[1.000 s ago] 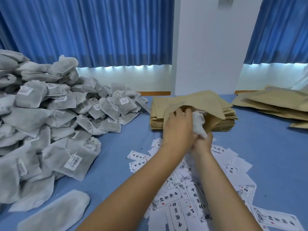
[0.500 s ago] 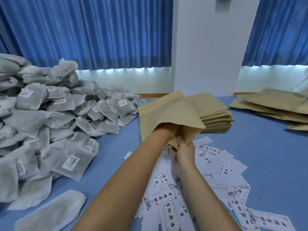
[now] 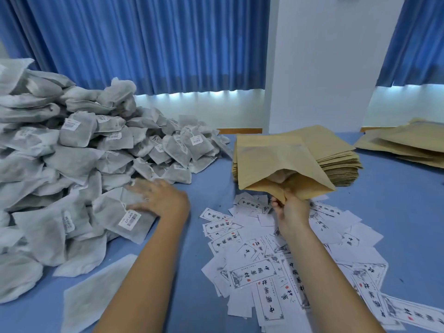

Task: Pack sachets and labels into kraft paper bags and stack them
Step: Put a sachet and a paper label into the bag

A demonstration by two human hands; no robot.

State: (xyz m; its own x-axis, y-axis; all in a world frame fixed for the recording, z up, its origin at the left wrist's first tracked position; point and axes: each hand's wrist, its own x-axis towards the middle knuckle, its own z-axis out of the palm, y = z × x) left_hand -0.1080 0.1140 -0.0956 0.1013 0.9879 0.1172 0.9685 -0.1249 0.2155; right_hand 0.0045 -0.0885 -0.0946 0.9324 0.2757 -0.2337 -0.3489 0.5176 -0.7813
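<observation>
My right hand [image 3: 292,212] pinches the lower edge of an open kraft paper bag [image 3: 276,164], holding it up with its mouth gaping toward me. Something pale shows inside the bag. My left hand [image 3: 158,200] lies with fingers spread on a grey sachet [image 3: 120,212] with a barcode tag at the near edge of the big sachet pile [image 3: 72,152]. White printed labels [image 3: 276,260] lie scattered on the blue table under my right forearm. Behind the held bag stands a stack of flat kraft bags [image 3: 336,164].
A second low pile of kraft bags [image 3: 408,143] lies at the far right. A flat white sachet [image 3: 96,292] lies near the front left edge. The blue table [image 3: 396,200] shows bare on the right. Blue curtains and a white pillar stand behind.
My left hand has come out of the kraft bag and moved left onto the sachet pile. My right hand still holds the bag, now open toward me.
</observation>
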